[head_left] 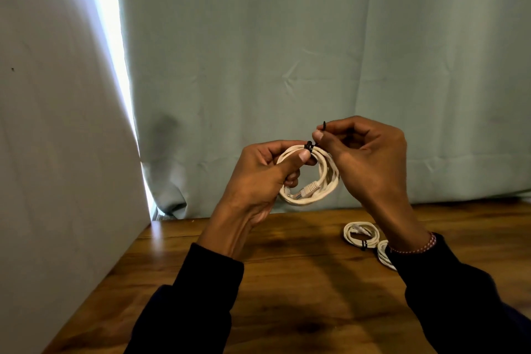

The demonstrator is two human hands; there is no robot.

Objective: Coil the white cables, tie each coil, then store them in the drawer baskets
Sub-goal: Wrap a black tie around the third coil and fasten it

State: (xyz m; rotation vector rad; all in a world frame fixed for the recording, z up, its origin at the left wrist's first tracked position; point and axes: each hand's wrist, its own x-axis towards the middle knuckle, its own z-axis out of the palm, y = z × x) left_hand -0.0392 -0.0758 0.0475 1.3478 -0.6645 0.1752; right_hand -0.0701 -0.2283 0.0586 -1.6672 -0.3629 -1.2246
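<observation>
**Above the table: cinching the tie on a white cable coil**

Behind everything hangs a pale green fabric curtain (316, 52), with a white panel (57, 123) to the left and a bright strip of daylight between them. Below runs the brown wood-grain table (287, 282); on it, right of centre, lie two finished white cable coils, the nearer-centre one (360, 234) bound with a black tie, the other (385, 259) partly hidden by the right sleeve.

Held up over the table's far edge is the white round cable coil (310, 178), a plug end showing inside its loop. The left hand (258, 178) curls round the coil's left side, thumb pressed on the strands just beside the thin black tie (309, 146). The right hand (365, 152) pinches the tie's free tail between thumb and forefinger, other fingers loosely curled.

To finish this well, I judge the left thumb should keep the strands bunched while the right pulls the tail straight away from the lock, snug but not biting into the cable. No drawer baskets are in view.
</observation>
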